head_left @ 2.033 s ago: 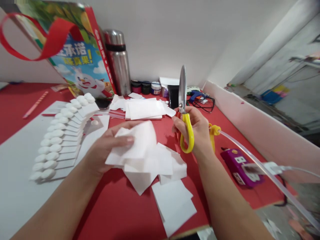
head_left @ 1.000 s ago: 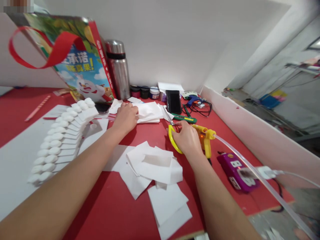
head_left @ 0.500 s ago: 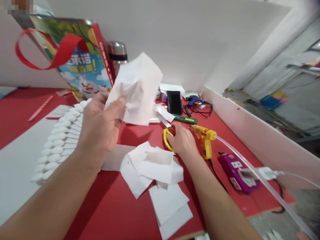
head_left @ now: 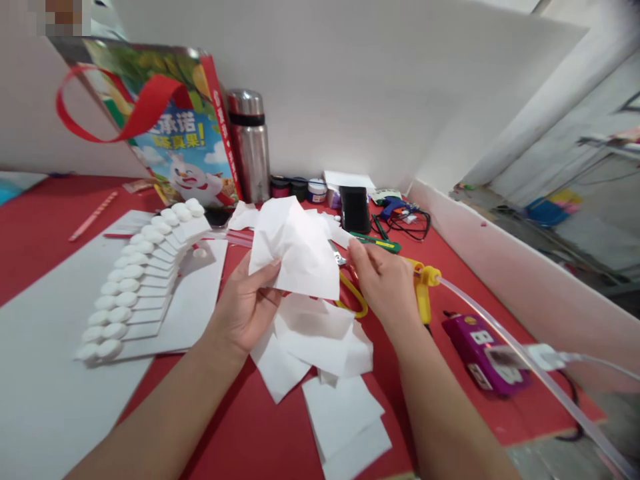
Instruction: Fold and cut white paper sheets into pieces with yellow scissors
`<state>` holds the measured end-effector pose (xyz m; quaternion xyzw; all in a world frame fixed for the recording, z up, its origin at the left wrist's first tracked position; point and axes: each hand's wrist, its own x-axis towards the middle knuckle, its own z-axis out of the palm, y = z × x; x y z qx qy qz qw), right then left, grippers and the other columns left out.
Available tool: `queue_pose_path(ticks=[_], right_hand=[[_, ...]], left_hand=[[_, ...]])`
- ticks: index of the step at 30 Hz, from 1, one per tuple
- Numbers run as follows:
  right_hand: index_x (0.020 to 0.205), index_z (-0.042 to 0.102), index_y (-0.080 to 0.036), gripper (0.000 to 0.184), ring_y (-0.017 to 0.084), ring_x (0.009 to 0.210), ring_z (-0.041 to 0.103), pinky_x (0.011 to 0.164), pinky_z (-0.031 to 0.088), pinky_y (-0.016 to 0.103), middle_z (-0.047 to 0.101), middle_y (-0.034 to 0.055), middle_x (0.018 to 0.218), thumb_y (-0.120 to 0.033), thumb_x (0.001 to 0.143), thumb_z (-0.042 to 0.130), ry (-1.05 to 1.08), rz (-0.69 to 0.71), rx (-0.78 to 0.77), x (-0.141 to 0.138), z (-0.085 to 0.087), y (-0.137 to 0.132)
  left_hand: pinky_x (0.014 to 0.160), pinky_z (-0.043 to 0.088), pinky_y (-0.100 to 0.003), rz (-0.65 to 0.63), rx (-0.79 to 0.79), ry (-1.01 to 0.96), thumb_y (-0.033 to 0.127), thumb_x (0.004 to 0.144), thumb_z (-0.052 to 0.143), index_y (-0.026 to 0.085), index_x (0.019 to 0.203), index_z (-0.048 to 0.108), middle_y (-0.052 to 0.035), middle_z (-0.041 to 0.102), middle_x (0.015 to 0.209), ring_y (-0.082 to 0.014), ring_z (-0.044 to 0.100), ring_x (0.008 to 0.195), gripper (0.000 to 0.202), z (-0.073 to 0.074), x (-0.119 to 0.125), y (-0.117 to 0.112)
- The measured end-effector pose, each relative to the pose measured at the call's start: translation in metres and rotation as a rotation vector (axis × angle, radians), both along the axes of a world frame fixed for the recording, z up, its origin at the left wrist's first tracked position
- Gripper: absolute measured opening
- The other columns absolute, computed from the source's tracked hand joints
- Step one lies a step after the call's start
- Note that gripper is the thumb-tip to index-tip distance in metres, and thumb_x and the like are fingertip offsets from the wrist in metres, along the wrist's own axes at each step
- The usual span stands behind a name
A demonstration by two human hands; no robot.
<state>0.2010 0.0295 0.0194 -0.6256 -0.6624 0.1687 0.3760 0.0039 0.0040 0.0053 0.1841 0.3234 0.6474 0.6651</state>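
My left hand (head_left: 247,303) is closed on a creased sheet of white paper (head_left: 295,257), thumb on its near face, held up above the table. To its right, my right hand (head_left: 385,280) has its thumb and fingers pinched together. Its fingertips meet the end of a small white paper strip (head_left: 339,233); whether they grip it I cannot tell. Below that hand lie scissors with a yellow handle (head_left: 359,305), partly covered by the held paper. Several cut white paper pieces (head_left: 343,407) overlap on the red table (head_left: 240,420) under both hands.
On the left, a fan-like row of white oval discs on strips (head_left: 135,287) rests on white board. A yellow glue gun (head_left: 424,293) and purple box (head_left: 483,353) stand right, with cables. Behind are a green cutter (head_left: 377,243), black phone-like object (head_left: 355,210), steel flask (head_left: 254,160) and printed bag (head_left: 190,153).
My left hand has lowered the paper and brought it right, toward the middle. My right hand has come off the scissors handle and risen to the paper strip; the scissors lie slightly turned.
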Motion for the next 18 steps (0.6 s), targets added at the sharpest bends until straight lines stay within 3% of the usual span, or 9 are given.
queue_pose_path(ticks=[2, 4, 7, 11, 14, 18], right_hand=[[0.080, 0.075, -0.018, 0.055, 0.021, 0.069, 0.068, 0.067, 0.051, 0.033, 0.071, 0.0081, 0.072, -0.068, 0.092, 0.055, 0.431, 0.123, -0.148, -0.003, 0.000, 0.000], [0.082, 0.076, -0.018, 0.055, 0.020, 0.063, 0.066, 0.062, 0.053, 0.033, 0.071, 0.0065, 0.068, -0.072, 0.082, 0.066, 0.773, 0.245, -0.355, -0.009, 0.001, 0.000], [0.089, 0.077, -0.020, 0.042, 0.018, 0.066, 0.069, 0.063, 0.055, 0.031, 0.076, 0.0042, 0.077, -0.054, 0.068, 0.088, 1.068, 0.278, -0.471, -0.015, 0.003, -0.001], [0.084, 0.079, -0.019, 0.034, 0.017, 0.066, 0.070, 0.062, 0.055, 0.029, 0.079, 0.0037, 0.081, -0.032, 0.057, 0.095, 1.099, 0.201, -0.450, -0.011, 0.005, -0.001], [0.087, 0.080, -0.018, 0.033, 0.017, 0.069, 0.071, 0.065, 0.056, 0.029, 0.080, 0.0044, 0.084, -0.031, 0.060, 0.094, 1.011, 0.272, -0.500, -0.004, 0.004, 0.000], [0.086, 0.079, -0.020, 0.029, 0.014, 0.064, 0.068, 0.060, 0.054, 0.026, 0.077, 0.0013, 0.078, -0.039, 0.068, 0.090, 0.947, 0.335, -0.532, 0.001, -0.001, 0.003]], left_hand=[[0.093, 0.061, -0.031, -0.008, 0.039, 0.016, 0.006, 0.082, 0.073, 0.018, 0.125, 0.068, -0.0078, 0.078, 0.114, -0.0225, 0.074, 0.108, 0.045, -0.001, 0.002, -0.003], [0.095, 0.061, -0.035, -0.059, 0.059, 0.046, 0.007, 0.081, 0.075, 0.020, 0.127, 0.066, -0.0070, 0.078, 0.116, -0.0242, 0.073, 0.109, 0.049, 0.000, 0.003, -0.005], [0.094, 0.061, -0.042, -0.193, 0.052, 0.053, 0.015, 0.078, 0.081, 0.023, 0.127, 0.066, -0.0067, 0.077, 0.116, -0.0295, 0.072, 0.111, 0.052, 0.002, -0.002, -0.007], [0.084, 0.063, -0.043, -0.269, 0.020, 0.020, 0.043, 0.079, 0.081, 0.018, 0.112, 0.072, -0.0110, 0.079, 0.106, -0.0327, 0.074, 0.102, 0.042, 0.000, -0.016, 0.000], [0.077, 0.063, -0.034, -0.215, 0.021, 0.175, 0.029, 0.074, 0.087, 0.017, 0.106, 0.073, -0.0081, 0.080, 0.100, -0.0250, 0.076, 0.088, 0.037, -0.009, -0.021, 0.007], [0.079, 0.063, -0.039, -0.096, 0.024, 0.322, 0.028, 0.070, 0.090, 0.014, 0.106, 0.072, -0.0094, 0.080, 0.097, -0.0255, 0.076, 0.082, 0.043, -0.020, -0.023, 0.011]])
